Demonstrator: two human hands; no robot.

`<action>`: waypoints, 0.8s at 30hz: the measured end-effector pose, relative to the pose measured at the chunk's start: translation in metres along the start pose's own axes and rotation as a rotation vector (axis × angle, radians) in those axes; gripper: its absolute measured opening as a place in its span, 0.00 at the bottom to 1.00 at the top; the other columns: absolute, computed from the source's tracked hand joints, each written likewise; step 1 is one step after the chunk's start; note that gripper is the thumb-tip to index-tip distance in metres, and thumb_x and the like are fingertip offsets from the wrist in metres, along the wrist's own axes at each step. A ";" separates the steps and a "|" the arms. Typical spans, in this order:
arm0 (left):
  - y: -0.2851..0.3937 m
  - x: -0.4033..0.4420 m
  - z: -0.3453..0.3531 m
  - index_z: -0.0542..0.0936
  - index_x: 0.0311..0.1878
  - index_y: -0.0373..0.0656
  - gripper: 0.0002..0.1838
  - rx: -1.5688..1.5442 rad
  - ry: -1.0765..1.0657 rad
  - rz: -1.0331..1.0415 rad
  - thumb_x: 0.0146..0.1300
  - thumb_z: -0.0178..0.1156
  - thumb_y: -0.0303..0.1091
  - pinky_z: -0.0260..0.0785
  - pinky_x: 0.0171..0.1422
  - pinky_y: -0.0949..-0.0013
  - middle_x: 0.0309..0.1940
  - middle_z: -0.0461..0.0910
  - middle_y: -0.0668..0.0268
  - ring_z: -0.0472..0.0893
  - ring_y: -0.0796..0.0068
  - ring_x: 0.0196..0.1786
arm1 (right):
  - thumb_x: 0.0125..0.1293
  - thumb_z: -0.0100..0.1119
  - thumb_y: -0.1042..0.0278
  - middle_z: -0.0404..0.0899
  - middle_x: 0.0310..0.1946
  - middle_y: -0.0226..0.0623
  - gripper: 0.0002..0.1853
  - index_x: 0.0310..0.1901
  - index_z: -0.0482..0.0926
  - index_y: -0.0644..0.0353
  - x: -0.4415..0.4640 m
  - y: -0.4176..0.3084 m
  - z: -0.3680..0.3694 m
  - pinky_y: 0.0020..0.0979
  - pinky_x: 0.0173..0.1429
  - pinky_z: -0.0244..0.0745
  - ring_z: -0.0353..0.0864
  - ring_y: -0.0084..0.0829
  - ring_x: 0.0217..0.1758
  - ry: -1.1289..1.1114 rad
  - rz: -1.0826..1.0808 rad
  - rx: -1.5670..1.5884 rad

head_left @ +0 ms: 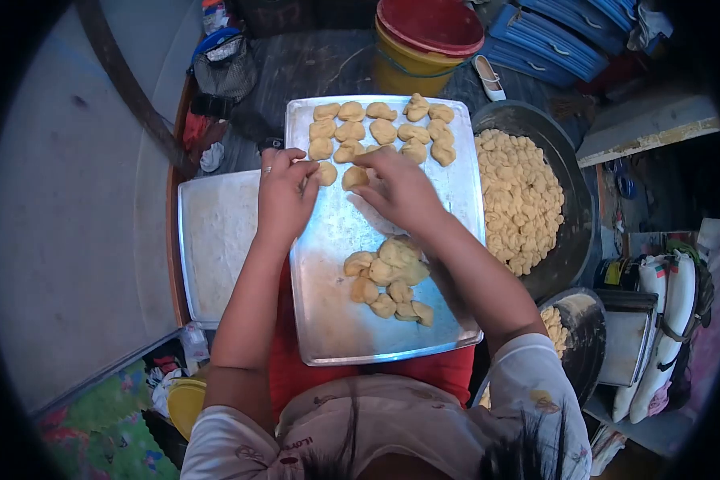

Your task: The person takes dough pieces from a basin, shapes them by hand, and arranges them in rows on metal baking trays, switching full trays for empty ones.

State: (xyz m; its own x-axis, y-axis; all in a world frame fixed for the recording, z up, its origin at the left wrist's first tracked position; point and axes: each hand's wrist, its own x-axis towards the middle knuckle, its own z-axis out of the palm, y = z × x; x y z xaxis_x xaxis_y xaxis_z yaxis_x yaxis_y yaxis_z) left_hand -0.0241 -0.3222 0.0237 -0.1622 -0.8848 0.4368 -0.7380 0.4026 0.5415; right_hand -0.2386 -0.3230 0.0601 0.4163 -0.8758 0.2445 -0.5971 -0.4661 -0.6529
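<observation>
A metal baking tray (316, 276) lies across the lap, with rows of yellowish dough pieces (382, 131) on its far half. My right hand (404, 188) pinches a small dough piece (354, 178) between thumb and fingers, at the tray's surface. At the left rim, my left hand (284, 196) has its fingers apart, the tips beside or touching another dough piece (326, 174) at the left end of the nearest row. Closer to the body sits a loose heap of dough lumps (398, 264), one clearly larger than the others.
On the right stands a wide dark basin (574, 208) full of dough pieces (520, 200); a second dark basin (588, 332) is nearer. Another metal tray (216, 248) lies at left. Beyond are a yellow bucket (412, 72) with a red one inside and a white shoe (489, 78).
</observation>
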 end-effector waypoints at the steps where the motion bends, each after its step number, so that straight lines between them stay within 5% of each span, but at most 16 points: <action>1: 0.006 -0.001 0.000 0.83 0.42 0.38 0.11 -0.005 -0.002 -0.014 0.53 0.65 0.25 0.69 0.55 0.60 0.52 0.74 0.57 0.74 0.56 0.49 | 0.54 0.68 0.67 0.76 0.44 0.42 0.22 0.52 0.76 0.58 -0.007 -0.004 -0.010 0.40 0.53 0.72 0.77 0.45 0.48 -0.014 0.004 0.001; 3: 0.015 -0.003 -0.001 0.82 0.46 0.40 0.14 -0.084 -0.082 -0.108 0.54 0.65 0.26 0.66 0.63 0.58 0.54 0.73 0.56 0.72 0.53 0.59 | 0.52 0.71 0.66 0.77 0.44 0.40 0.23 0.51 0.78 0.59 -0.026 -0.009 -0.033 0.37 0.54 0.71 0.77 0.42 0.49 -0.323 0.033 0.177; 6: 0.007 -0.004 0.006 0.81 0.49 0.44 0.17 0.003 -0.110 -0.025 0.53 0.66 0.29 0.63 0.65 0.55 0.55 0.72 0.56 0.71 0.51 0.59 | 0.50 0.72 0.66 0.77 0.44 0.38 0.23 0.49 0.80 0.59 -0.050 0.008 -0.036 0.36 0.56 0.71 0.75 0.41 0.51 -0.659 -0.048 0.255; 8: 0.021 0.000 -0.001 0.81 0.49 0.45 0.18 0.003 -0.074 0.026 0.53 0.66 0.30 0.61 0.65 0.55 0.55 0.73 0.58 0.70 0.53 0.59 | 0.52 0.71 0.68 0.79 0.43 0.35 0.20 0.48 0.81 0.60 -0.050 0.021 -0.036 0.32 0.53 0.73 0.78 0.34 0.47 -0.671 -0.032 0.337; 10: 0.030 0.000 0.001 0.81 0.50 0.46 0.18 0.010 -0.044 0.068 0.53 0.66 0.32 0.59 0.65 0.54 0.54 0.74 0.60 0.70 0.54 0.60 | 0.55 0.70 0.71 0.81 0.41 0.32 0.18 0.48 0.80 0.61 -0.048 0.026 -0.037 0.27 0.47 0.74 0.79 0.24 0.42 -0.385 0.368 0.600; 11: 0.031 0.000 0.005 0.82 0.49 0.46 0.17 0.015 -0.145 0.118 0.53 0.66 0.32 0.57 0.65 0.55 0.53 0.75 0.62 0.71 0.57 0.60 | 0.57 0.70 0.72 0.82 0.39 0.31 0.17 0.48 0.80 0.62 -0.040 0.026 -0.032 0.24 0.43 0.75 0.79 0.18 0.39 -0.222 0.383 0.567; 15: 0.027 0.009 0.023 0.83 0.46 0.45 0.15 0.084 -0.235 0.152 0.54 0.66 0.33 0.56 0.62 0.60 0.47 0.78 0.67 0.72 0.65 0.58 | 0.54 0.72 0.71 0.81 0.40 0.37 0.18 0.46 0.78 0.63 -0.015 0.026 -0.011 0.27 0.43 0.75 0.80 0.24 0.38 -0.064 0.476 0.374; 18: 0.029 0.015 0.024 0.83 0.45 0.44 0.14 0.132 -0.246 0.111 0.54 0.66 0.33 0.57 0.62 0.60 0.46 0.78 0.67 0.72 0.64 0.56 | 0.53 0.71 0.72 0.78 0.43 0.41 0.18 0.46 0.78 0.60 -0.016 0.020 -0.010 0.31 0.45 0.76 0.82 0.35 0.40 0.057 0.181 0.126; 21: 0.038 0.016 0.026 0.83 0.44 0.44 0.14 0.100 -0.168 0.149 0.54 0.66 0.35 0.57 0.62 0.60 0.45 0.78 0.67 0.73 0.64 0.54 | 0.52 0.68 0.75 0.76 0.44 0.41 0.17 0.45 0.79 0.56 -0.035 0.002 -0.031 0.37 0.48 0.75 0.80 0.43 0.44 0.012 0.237 -0.016; 23: 0.043 0.014 0.030 0.83 0.44 0.44 0.13 0.041 -0.100 0.206 0.55 0.66 0.35 0.57 0.62 0.59 0.45 0.78 0.68 0.73 0.64 0.53 | 0.53 0.64 0.77 0.76 0.43 0.40 0.16 0.46 0.80 0.55 -0.048 0.000 -0.039 0.39 0.49 0.75 0.80 0.44 0.45 -0.399 0.330 -0.020; 24: 0.044 0.015 0.034 0.83 0.44 0.44 0.14 0.021 -0.179 0.254 0.55 0.66 0.36 0.57 0.62 0.59 0.44 0.78 0.68 0.73 0.64 0.53 | 0.53 0.64 0.77 0.76 0.43 0.40 0.16 0.46 0.80 0.55 -0.052 0.008 -0.040 0.39 0.49 0.75 0.80 0.44 0.45 -0.397 0.338 -0.025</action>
State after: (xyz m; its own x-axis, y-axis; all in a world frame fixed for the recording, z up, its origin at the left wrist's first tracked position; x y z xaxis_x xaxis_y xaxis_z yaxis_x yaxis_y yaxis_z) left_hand -0.0809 -0.3262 0.0300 -0.4547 -0.7846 0.4214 -0.6723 0.6127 0.4155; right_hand -0.2919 -0.2865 0.0710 0.4222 -0.8651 -0.2709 -0.7574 -0.1725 -0.6298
